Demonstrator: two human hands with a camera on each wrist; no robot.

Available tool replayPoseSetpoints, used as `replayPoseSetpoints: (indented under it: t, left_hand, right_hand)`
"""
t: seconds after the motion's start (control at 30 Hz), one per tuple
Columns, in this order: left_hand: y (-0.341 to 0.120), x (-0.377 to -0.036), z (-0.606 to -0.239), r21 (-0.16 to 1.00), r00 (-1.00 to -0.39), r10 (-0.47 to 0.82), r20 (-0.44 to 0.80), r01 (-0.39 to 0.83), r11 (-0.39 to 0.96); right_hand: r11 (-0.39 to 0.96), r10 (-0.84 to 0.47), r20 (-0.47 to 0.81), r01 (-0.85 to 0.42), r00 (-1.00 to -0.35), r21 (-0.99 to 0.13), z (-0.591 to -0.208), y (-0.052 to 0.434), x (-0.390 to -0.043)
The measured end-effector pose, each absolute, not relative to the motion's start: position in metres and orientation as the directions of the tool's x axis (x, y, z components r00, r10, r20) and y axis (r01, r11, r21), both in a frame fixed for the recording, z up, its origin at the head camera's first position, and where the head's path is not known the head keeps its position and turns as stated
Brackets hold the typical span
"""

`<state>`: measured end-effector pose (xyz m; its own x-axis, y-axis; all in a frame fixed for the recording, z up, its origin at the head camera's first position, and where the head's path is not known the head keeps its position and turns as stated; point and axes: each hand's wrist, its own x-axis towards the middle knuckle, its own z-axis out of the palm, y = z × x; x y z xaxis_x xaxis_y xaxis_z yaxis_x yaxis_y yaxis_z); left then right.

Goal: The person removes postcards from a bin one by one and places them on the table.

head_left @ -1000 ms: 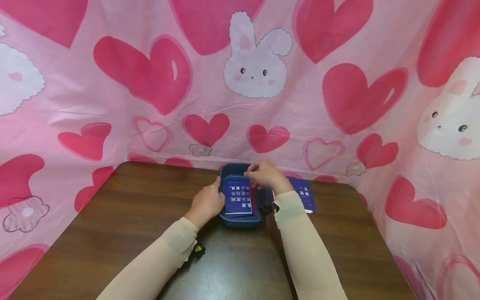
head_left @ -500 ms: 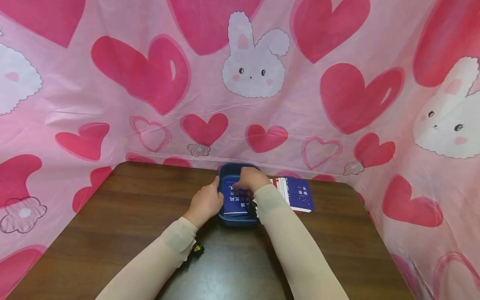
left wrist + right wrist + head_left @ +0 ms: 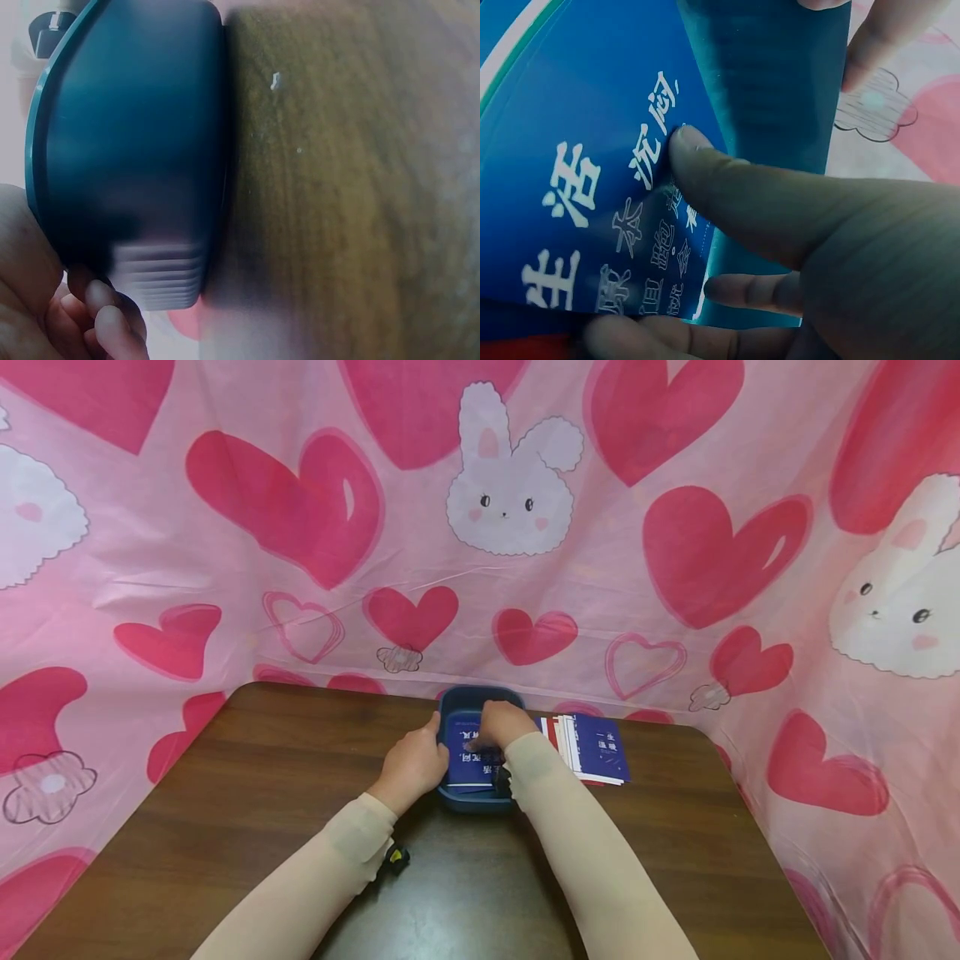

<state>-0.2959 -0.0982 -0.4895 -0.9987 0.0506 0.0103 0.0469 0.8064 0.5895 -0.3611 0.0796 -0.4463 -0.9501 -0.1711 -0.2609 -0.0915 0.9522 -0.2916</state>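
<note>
A dark blue plastic bin (image 3: 480,805) stands near the back of the table. My left hand (image 3: 411,766) grips its left rim, the thumb along the top edge; in the left wrist view the fingers (image 3: 112,326) curl beside the bin wall (image 3: 135,120). Inside the bin lies a blue card (image 3: 577,127) with white Chinese characters. My right hand (image 3: 504,727) reaches in and pinches this card, its thumb (image 3: 705,169) on the printed face and fingers along the card's edges. Something red shows beneath the card in the right wrist view.
Right of the bin, a fanned pile of cards (image 3: 606,747), blue on top with white and red edges, lies on the brown wooden table (image 3: 315,752). A pink cloth (image 3: 420,552) with hearts and rabbits hangs behind and at the sides.
My right hand has moved down and left from above the bin's right side into it, onto the card. The fanned pile is more exposed now. My left hand has stayed on the rim.
</note>
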Motion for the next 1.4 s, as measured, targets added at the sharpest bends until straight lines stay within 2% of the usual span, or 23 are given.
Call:
replayPoseSetpoints:
  t: [0.1,0.37,0.67,0.8,1.13,1.4]
  left_hand:
    - [-0.098,-0.296,-0.49,0.579,-0.998,0.05,0.024,0.054,0.814]
    - [-0.1,-0.297,-0.491,0.578,-0.998,0.051,0.025,0.057,0.814]
    - [-0.099,-0.296,-0.489,0.59,-0.999,0.046,0.018,0.048,0.806]
    - [-0.098,-0.296,-0.489,0.589,-0.999,0.04,0.019,0.044,0.807]
    - [-0.097,-0.297,-0.489,0.59,-0.999,0.035,0.023,0.042,0.807]
    - [-0.097,-0.298,-0.49,0.594,-0.999,0.031,0.026,0.041,0.803]
  right_hand:
    - [0.949,-0.171,-0.238,-0.096,-0.956,-0.299,-0.444,0.079,-0.361]
    - [0.94,-0.214,-0.064,-0.188,-0.975,-0.284,-0.433,0.084,-0.361]
    - [0.829,-0.251,-0.155,-0.13,-0.955,-0.545,-0.42,0.102,-0.371]
    - [0.775,-0.245,-0.169,-0.088,-0.955,-0.626,-0.42,0.112,-0.375]
    - [0.657,-0.271,-0.092,-0.114,-0.958,-0.746,-0.414,0.141,-0.375]
    - [0.617,-0.193,-0.063,-0.071,-0.979,-0.783,-0.41,0.175,-0.37]
